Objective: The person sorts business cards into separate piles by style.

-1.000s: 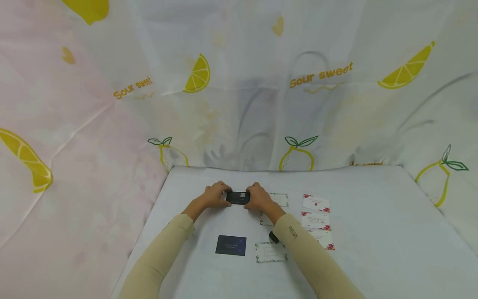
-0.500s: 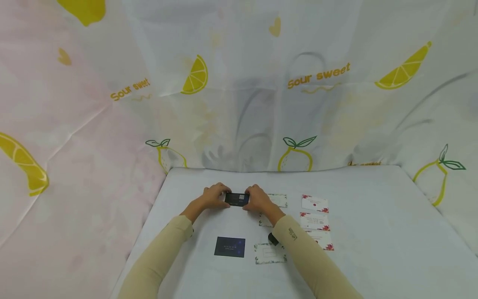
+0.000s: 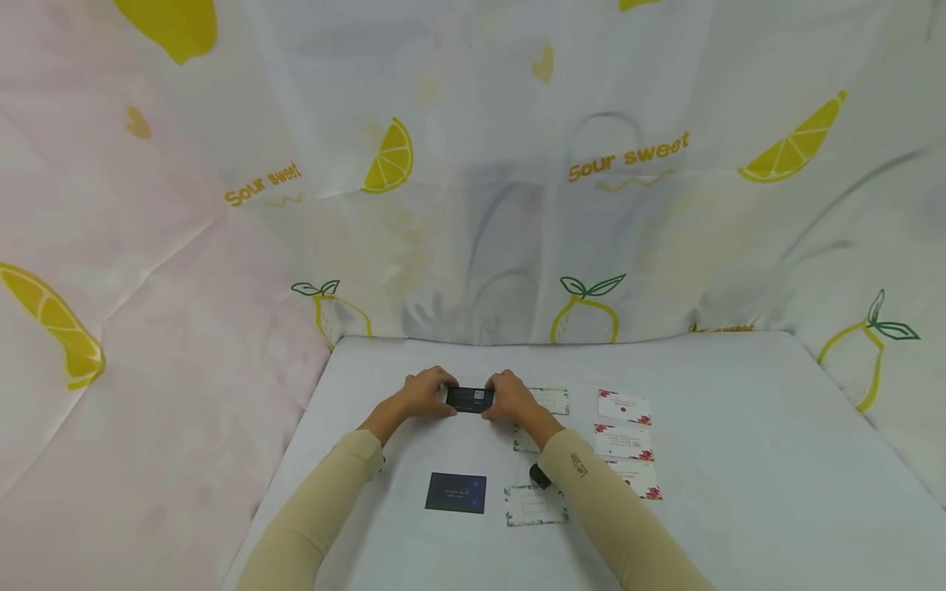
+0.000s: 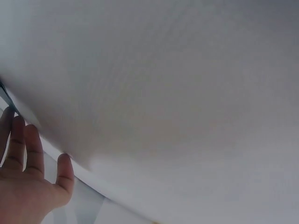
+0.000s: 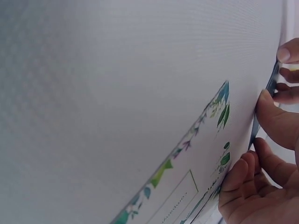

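Note:
In the head view, a dark business card (image 3: 470,400) with a small white square code lies between the two hands near the far side of the table. My left hand (image 3: 424,392) pinches its left end, the thumb at the near corner and fingers at the far one. At the right end, my right hand (image 3: 512,398) holds it the same way. The left wrist view catches the left hand (image 4: 32,172) with fingertips at the tabletop. In the right wrist view, the right hand (image 5: 268,182) is at the card's thin dark edge (image 5: 255,128).
A dark blue card (image 3: 456,492) lies nearer on the white table (image 3: 746,460). White leaf-bordered cards (image 3: 535,505) form a column, partly under the right arm. Red-flowered cards (image 3: 624,442) line up farther right. A small black object (image 3: 539,476) sits by the right sleeve. A lemon-print curtain (image 3: 480,205) stands behind.
The head view has shifted slightly. Both hands keep their hold on the dark card, with no clear movement over the table.

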Available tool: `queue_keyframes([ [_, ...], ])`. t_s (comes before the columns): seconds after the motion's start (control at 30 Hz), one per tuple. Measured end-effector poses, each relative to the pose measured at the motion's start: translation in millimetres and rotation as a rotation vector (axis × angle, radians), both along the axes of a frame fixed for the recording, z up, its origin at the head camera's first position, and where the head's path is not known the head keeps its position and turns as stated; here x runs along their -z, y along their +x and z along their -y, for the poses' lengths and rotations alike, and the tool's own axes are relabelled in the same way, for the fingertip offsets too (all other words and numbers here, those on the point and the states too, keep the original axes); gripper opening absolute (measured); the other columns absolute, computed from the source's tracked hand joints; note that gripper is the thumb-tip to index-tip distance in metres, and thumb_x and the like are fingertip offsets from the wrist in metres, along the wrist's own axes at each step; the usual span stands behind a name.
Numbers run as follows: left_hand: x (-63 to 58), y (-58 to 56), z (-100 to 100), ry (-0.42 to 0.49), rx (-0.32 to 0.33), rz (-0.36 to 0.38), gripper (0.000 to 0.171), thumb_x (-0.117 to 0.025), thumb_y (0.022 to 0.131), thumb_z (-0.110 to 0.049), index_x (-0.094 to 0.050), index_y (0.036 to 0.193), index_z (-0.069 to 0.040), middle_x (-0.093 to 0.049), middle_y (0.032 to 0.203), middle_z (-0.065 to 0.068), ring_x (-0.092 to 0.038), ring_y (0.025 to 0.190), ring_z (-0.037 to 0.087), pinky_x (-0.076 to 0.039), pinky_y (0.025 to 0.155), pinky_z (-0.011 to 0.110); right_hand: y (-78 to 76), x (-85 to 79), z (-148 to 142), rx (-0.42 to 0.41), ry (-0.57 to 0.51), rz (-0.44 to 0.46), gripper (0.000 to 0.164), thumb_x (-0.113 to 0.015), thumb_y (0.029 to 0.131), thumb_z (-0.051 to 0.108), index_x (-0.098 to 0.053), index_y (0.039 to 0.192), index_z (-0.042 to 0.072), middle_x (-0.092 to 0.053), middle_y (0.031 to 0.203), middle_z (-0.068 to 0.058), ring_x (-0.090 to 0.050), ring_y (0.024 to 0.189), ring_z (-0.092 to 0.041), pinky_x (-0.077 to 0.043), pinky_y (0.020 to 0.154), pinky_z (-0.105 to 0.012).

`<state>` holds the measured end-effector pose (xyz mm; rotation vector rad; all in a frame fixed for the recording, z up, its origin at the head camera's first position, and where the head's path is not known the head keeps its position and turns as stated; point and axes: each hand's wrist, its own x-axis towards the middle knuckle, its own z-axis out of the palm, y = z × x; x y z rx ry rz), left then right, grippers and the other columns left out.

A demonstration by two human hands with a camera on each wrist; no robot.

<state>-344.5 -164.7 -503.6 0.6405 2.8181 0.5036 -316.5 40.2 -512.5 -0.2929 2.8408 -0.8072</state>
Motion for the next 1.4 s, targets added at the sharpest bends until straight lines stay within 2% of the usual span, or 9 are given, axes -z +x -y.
queue_keyframes([
  [0.23,4.5,-5.8,5,0.027,0.007,-0.017,0.050,-0.087,0.074,-0.029,-0.069,0.119,-0.015,-0.065,0.118,0.002,-0.059,0.102,0.020,-0.039,0.086,0.048,-0.8,-1.9,0,0.004,-0.024,-0.015,0.052,-0.086,0.075,0.021,-0.064,0.117,0.000,-0.057,0.111,-0.012,-0.055,0.097,-0.023,-0.047,0.096,-0.041],
  [0.4,3.6,-7.7,8,0.046,0.021,-0.004,0.057,-0.088,0.074,-0.029,-0.065,0.124,-0.016,-0.065,0.117,0.003,-0.060,0.106,0.022,-0.041,0.088,0.051,1.5,-4.3,0,0.007,-0.043,-0.014,0.053,-0.085,0.075,0.020,-0.062,0.118,-0.001,-0.056,0.113,-0.013,-0.055,0.097,-0.024,-0.047,0.095,-0.041],
  [0.67,0.4,-3.2,11,0.133,0.020,0.022,0.064,-0.087,0.075,-0.025,-0.060,0.132,-0.012,-0.064,0.115,0.009,-0.059,0.108,0.026,-0.046,0.096,0.047,5.6,-5.7,0,0.041,-0.071,0.018,0.057,-0.085,0.076,0.020,-0.056,0.121,0.002,-0.051,0.122,-0.019,-0.054,0.102,-0.028,-0.046,0.098,-0.043],
  [0.83,-2.3,1.7,13,0.150,0.036,0.016,0.058,-0.081,0.082,-0.025,-0.059,0.133,-0.008,-0.062,0.124,0.015,-0.059,0.111,0.030,-0.047,0.098,0.048,9.2,-9.2,-3,0.039,-0.096,0.047,0.055,-0.086,0.076,0.023,-0.052,0.116,0.005,-0.043,0.123,-0.022,-0.050,0.100,-0.028,-0.047,0.095,-0.043],
  [0.97,-4.6,4.4,16,0.032,0.070,-0.114,0.055,-0.067,0.093,-0.041,-0.056,0.137,-0.010,-0.056,0.140,0.014,-0.054,0.126,0.035,-0.042,0.101,0.058,15.7,-21.8,-5,-0.028,-0.021,-0.038,0.048,-0.079,0.084,0.032,-0.053,0.117,0.008,-0.045,0.121,-0.019,-0.052,0.097,-0.026,-0.050,0.086,-0.042],
  [1.1,-8.4,14.9,17,-0.119,0.105,-0.219,0.066,-0.054,0.095,-0.058,-0.047,0.147,-0.018,-0.037,0.157,0.012,-0.039,0.141,0.038,-0.031,0.107,0.066,28.0,-26.9,-9,-0.120,0.097,-0.207,0.060,-0.067,0.090,0.048,-0.051,0.137,0.014,-0.042,0.140,-0.019,-0.053,0.118,-0.034,-0.049,0.095,-0.050],
  [1.23,-7.7,33.7,22,-0.212,0.124,-0.179,0.072,-0.042,0.096,-0.066,-0.034,0.155,-0.025,-0.017,0.165,0.013,-0.025,0.148,0.040,-0.018,0.112,0.070,47.1,-24.9,-22,-0.197,0.175,-0.273,0.081,-0.061,0.090,0.059,-0.031,0.155,0.020,-0.013,0.163,-0.020,-0.031,0.144,-0.042,-0.033,0.110,-0.062],
  [1.3,-7.5,42.2,24,-0.226,0.118,-0.159,0.074,-0.039,0.095,-0.068,-0.031,0.156,-0.027,-0.011,0.166,0.014,-0.021,0.149,0.042,-0.013,0.112,0.072,55.8,-24.9,-32,-0.221,0.197,-0.275,0.086,-0.057,0.091,0.062,-0.022,0.158,0.022,-0.001,0.165,-0.018,-0.021,0.149,-0.042,-0.024,0.114,-0.064],
  [1.4,-7.2,53.1,27,-0.238,0.110,-0.165,0.077,-0.039,0.093,-0.071,-0.026,0.157,-0.030,-0.007,0.166,0.015,-0.016,0.150,0.043,-0.010,0.112,0.072,67.3,-26.4,-48,-0.246,0.223,-0.297,0.088,-0.056,0.091,0.060,-0.016,0.159,0.023,0.007,0.166,-0.018,-0.013,0.151,-0.041,-0.016,0.116,-0.066],
])
